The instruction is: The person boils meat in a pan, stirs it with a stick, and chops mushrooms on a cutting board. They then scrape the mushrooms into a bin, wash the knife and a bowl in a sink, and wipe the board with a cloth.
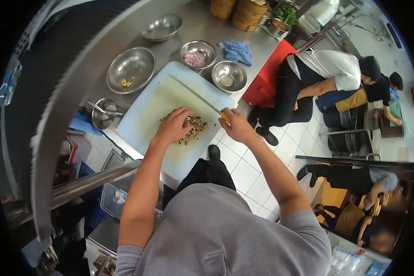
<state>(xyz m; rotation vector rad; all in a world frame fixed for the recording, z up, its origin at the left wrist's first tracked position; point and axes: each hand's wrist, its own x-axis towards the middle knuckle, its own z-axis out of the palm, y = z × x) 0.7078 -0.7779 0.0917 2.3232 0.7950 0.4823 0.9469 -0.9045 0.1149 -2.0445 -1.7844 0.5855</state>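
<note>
My right hand (236, 127) is closed round the yellow handle of a knife (195, 93), whose long blade lies flat across the upper part of a white cutting board (145, 108). Fingers curved and touching the food, my left hand (174, 125) rests at the left side of a pile of chopped brown pieces (195, 129) on the board. Its fingertips are partly lost against the pile, so whether it holds any pieces is unclear. Yellowish stains mark the board around the pile.
Behind the board stand a metal bowl with yellow bits (131, 69), a bowl of chopped pink pieces (197, 54), a small bowl (229, 77) and a blue cloth (236, 51). A metal container (106, 114) is at the left. A person in white (329, 69) bends at the right.
</note>
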